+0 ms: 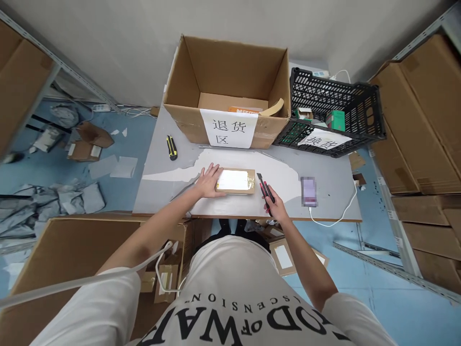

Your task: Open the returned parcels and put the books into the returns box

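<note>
1 large carton and 1 black crate crowd the back of the table. Near its front edge lies a brown box, taped, white-labelled; the left hand spreads loose fingers at its left end, the right hand clasps a red-black cutter.

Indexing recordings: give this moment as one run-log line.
left hand: on taped box | right hand: holding utility knife | table: yellow-black cutter, phone, open carton, black crate
</note>
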The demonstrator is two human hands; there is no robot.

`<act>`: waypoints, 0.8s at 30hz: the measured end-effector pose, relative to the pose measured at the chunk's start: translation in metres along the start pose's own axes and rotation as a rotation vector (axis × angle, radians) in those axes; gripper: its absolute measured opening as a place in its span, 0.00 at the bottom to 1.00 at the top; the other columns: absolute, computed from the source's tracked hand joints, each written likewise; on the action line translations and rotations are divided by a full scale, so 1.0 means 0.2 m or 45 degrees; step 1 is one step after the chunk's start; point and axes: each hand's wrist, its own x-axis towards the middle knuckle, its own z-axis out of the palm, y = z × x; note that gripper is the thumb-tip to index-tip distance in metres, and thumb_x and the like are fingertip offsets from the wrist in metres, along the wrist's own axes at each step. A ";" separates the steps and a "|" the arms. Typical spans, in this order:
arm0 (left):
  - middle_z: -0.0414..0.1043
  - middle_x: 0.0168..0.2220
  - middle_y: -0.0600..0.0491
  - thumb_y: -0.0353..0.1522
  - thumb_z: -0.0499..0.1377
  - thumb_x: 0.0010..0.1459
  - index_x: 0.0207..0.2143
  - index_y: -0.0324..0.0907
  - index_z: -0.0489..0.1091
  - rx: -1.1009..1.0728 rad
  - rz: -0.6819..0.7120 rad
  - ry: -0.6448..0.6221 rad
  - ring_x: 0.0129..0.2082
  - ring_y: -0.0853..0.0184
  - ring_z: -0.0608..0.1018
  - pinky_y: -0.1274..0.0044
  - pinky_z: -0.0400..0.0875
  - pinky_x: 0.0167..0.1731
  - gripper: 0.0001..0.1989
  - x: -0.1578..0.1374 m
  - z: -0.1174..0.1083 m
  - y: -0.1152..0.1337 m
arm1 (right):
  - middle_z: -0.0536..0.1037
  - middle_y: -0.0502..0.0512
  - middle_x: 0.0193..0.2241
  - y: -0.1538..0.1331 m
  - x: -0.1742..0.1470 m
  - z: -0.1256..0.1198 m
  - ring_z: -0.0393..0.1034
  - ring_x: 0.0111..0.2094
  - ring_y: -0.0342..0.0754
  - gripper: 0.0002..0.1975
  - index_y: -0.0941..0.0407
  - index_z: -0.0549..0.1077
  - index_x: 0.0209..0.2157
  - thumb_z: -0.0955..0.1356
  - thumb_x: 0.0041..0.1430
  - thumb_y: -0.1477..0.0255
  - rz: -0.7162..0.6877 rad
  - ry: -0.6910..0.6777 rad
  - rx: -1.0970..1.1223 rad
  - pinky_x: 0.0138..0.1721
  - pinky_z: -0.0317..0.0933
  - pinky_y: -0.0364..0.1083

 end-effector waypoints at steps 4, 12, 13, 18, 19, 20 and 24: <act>0.50 0.64 0.31 0.57 0.66 0.32 0.67 0.36 0.46 0.063 -0.022 0.058 0.65 0.37 0.49 0.49 0.41 0.60 0.64 0.02 0.02 0.02 | 0.76 0.52 0.37 -0.01 -0.02 0.02 0.64 0.20 0.38 0.40 0.49 0.53 0.66 0.67 0.55 0.56 0.013 0.004 -0.022 0.17 0.63 0.40; 0.55 0.60 0.32 0.60 0.65 0.31 0.65 0.36 0.50 0.077 0.008 0.142 0.61 0.40 0.55 0.54 0.50 0.58 0.63 0.03 0.04 0.02 | 0.75 0.51 0.36 0.00 -0.01 0.00 0.64 0.20 0.38 0.38 0.49 0.53 0.66 0.65 0.56 0.58 0.013 0.008 -0.085 0.17 0.63 0.40; 0.55 0.60 0.32 0.60 0.65 0.31 0.65 0.36 0.50 0.083 0.005 0.151 0.61 0.40 0.55 0.55 0.49 0.58 0.63 0.03 0.04 0.02 | 0.75 0.52 0.37 0.00 -0.01 0.00 0.64 0.20 0.38 0.38 0.49 0.53 0.66 0.66 0.56 0.57 0.015 0.002 -0.074 0.16 0.62 0.40; 0.55 0.59 0.34 0.58 0.65 0.32 0.64 0.37 0.51 0.065 0.005 0.199 0.60 0.41 0.56 0.55 0.50 0.58 0.62 0.04 0.07 0.01 | 0.75 0.52 0.37 0.01 -0.01 0.01 0.64 0.19 0.37 0.39 0.50 0.53 0.66 0.66 0.55 0.56 0.024 -0.030 -0.012 0.16 0.61 0.40; 0.56 0.58 0.34 0.57 0.66 0.32 0.64 0.37 0.51 0.051 0.012 0.209 0.60 0.41 0.56 0.55 0.51 0.58 0.61 0.04 0.07 0.01 | 0.75 0.52 0.36 0.00 -0.02 0.01 0.64 0.19 0.37 0.40 0.50 0.53 0.66 0.67 0.55 0.56 0.032 -0.034 -0.006 0.16 0.61 0.40; 0.56 0.58 0.34 0.57 0.66 0.32 0.64 0.37 0.51 0.033 0.020 0.218 0.59 0.42 0.56 0.56 0.51 0.59 0.61 0.04 0.08 0.01 | 0.75 0.51 0.35 0.00 -0.02 0.00 0.64 0.19 0.37 0.40 0.50 0.53 0.66 0.67 0.55 0.56 0.039 -0.040 -0.002 0.16 0.60 0.40; 0.57 0.56 0.34 0.55 0.68 0.30 0.63 0.32 0.54 -0.033 0.033 0.254 0.57 0.41 0.57 0.55 0.52 0.59 0.61 0.04 0.10 0.01 | 0.73 0.47 0.29 -0.02 0.00 -0.04 0.61 0.16 0.36 0.39 0.51 0.54 0.66 0.67 0.55 0.58 0.043 -0.121 -0.035 0.15 0.58 0.39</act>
